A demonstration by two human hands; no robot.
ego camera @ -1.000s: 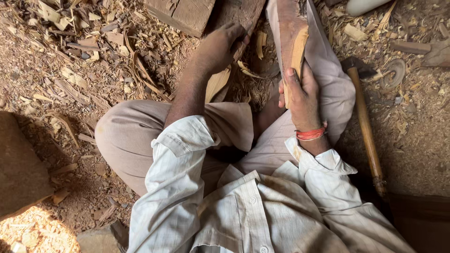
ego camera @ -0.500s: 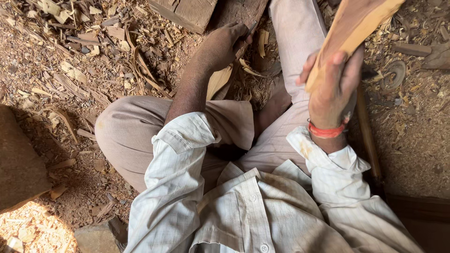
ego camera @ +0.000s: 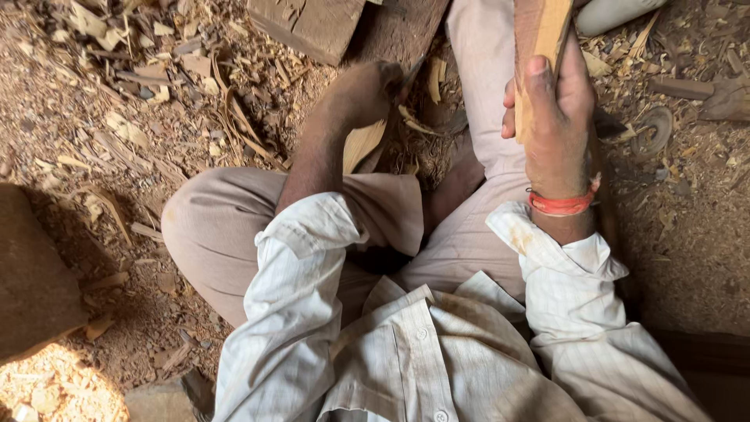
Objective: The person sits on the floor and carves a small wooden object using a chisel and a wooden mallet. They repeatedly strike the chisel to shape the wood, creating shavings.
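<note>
My right hand (ego camera: 556, 117) is raised in front of me and grips a long pale piece of carved wood (ego camera: 539, 31), which stands nearly upright and runs out of the top of the view. A red thread band (ego camera: 562, 205) circles that wrist. My left hand (ego camera: 363, 94) reaches down between my legs, its fingers curled over the near end of a dark plank (ego camera: 398, 31) on the ground. What lies under its fingers is hidden. I sit cross-legged in light trousers and a pale checked shirt.
Wood chips and shavings (ego camera: 141, 117) cover the ground all around. A squared brown wooden block (ego camera: 312, 23) lies at the top beside the plank. A dark rounded block (ego camera: 31, 281) sits at the left edge. A long wooden handle (ego camera: 608, 234) lies under my right forearm.
My right hand has lifted the pale wood off my right leg, swung it up and now holds it upright, closer to the camera. My left hand has stayed on the dark plank.
</note>
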